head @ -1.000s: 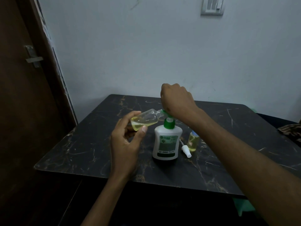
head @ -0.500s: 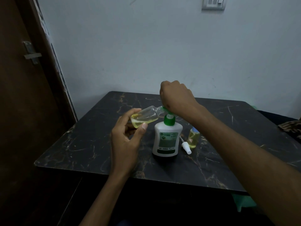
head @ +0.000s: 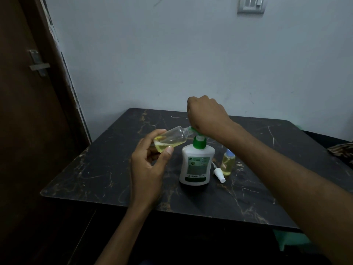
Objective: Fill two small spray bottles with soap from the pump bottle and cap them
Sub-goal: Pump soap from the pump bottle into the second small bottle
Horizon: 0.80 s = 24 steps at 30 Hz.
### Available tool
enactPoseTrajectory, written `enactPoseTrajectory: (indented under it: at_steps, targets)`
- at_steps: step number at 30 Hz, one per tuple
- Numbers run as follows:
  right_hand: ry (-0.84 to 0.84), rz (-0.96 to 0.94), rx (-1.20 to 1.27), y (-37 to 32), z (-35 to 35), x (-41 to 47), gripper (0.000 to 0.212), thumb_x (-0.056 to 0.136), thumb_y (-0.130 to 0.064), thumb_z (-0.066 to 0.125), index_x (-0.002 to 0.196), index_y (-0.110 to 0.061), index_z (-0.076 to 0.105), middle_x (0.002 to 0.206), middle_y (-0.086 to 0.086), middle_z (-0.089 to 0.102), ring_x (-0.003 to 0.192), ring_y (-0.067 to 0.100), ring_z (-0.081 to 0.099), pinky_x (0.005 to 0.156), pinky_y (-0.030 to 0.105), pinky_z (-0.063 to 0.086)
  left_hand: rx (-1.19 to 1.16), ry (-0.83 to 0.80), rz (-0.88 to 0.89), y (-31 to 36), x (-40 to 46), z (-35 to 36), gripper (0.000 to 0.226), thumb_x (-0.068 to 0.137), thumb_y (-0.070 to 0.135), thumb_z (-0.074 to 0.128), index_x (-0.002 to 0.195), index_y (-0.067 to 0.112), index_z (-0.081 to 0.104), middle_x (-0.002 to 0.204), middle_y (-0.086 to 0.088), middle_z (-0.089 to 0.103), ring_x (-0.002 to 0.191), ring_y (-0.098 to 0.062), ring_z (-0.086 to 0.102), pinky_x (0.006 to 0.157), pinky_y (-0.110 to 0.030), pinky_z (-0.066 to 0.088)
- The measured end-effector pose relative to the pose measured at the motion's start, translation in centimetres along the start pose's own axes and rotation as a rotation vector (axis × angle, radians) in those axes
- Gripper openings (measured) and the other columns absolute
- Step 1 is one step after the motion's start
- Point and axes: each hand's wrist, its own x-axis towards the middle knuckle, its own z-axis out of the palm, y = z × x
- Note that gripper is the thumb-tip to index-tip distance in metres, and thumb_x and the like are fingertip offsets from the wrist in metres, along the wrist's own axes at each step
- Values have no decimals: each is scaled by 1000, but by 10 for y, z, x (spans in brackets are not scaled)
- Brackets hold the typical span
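Observation:
A white pump bottle (head: 196, 165) with a green collar stands in the middle of the black marble table (head: 95, 169). My right hand (head: 206, 113) sits closed on top of its green pump head, hiding most of it. My left hand (head: 149, 165) holds a small clear spray bottle (head: 172, 139) tilted on its side, mouth against the pump spout, with yellow soap pooled in its lower half. A second small bottle (head: 227, 163), filled with yellow soap and capped in blue, stands upright just right of the pump bottle. A white spray cap (head: 219, 174) with its tube lies between them.
The table stands against a pale wall with a switch plate (head: 251, 4) high up. A dark wooden door (head: 28, 111) with a metal latch runs along the left. A green object (head: 286, 240) shows below the table's right front edge.
The pump head has risen a little under my right hand, showing its white stem. The tilted spray bottle stays at the spout. The camera view shifted slightly.

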Motion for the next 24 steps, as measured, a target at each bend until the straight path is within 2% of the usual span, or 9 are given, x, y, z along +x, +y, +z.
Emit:
enactPoseTrajectory:
  at_steps: [3, 6, 9, 13, 19, 24]
  targets:
    - [16, -1, -1, 1, -5, 3, 12, 96, -15, 56, 106, -8, 55, 91, 6, 47, 78, 25, 45, 66, 35, 34, 0, 1, -4, 1, 0, 0, 38, 99, 14, 75, 135, 26, 69, 129, 5, 73, 112, -13, 74, 94, -38, 63]
    - [29, 4, 18, 4, -5, 5, 11, 95, -14, 53, 104, -7, 55, 85, 5, 44, 77, 26, 44, 65, 36, 34, 1, 7, 9, 2, 1, 0, 40, 95, 23, 73, 135, 25, 69, 129, 4, 73, 111, -13, 74, 92, -33, 62]
    - [18, 20, 43, 5, 2, 4, 8, 95, -11, 53, 102, -6, 54, 77, 3, 39, 73, 25, 44, 63, 36, 34, 0, 6, 14, 3, 1, 1, 41, 93, 25, 72, 134, 25, 70, 128, 4, 73, 111, -14, 74, 92, -36, 62]
    - [15, 33, 67, 7, 5, 3, 7, 95, -12, 53, 100, -7, 55, 88, 10, 51, 74, 27, 48, 61, 36, 37, 7, 3, 15, 3, 0, 1, 40, 94, 24, 72, 134, 27, 70, 128, 5, 74, 110, -14, 74, 92, -40, 63]
    - [38, 20, 45, 8, 1, 9, 12, 95, -17, 51, 97, -6, 56, 81, 5, 46, 72, 25, 48, 60, 35, 37, 10, 7, 23, 6, 1, 0, 41, 93, 24, 72, 134, 23, 70, 128, 4, 74, 110, -16, 75, 91, -35, 62]
    - [11, 57, 87, 8, 10, 8, 8, 96, -16, 50, 96, -8, 53, 85, 8, 49, 74, 27, 51, 61, 36, 40, 13, 8, 1, 4, 2, 0, 42, 93, 25, 72, 135, 24, 69, 127, 3, 75, 108, -16, 75, 90, -41, 64]
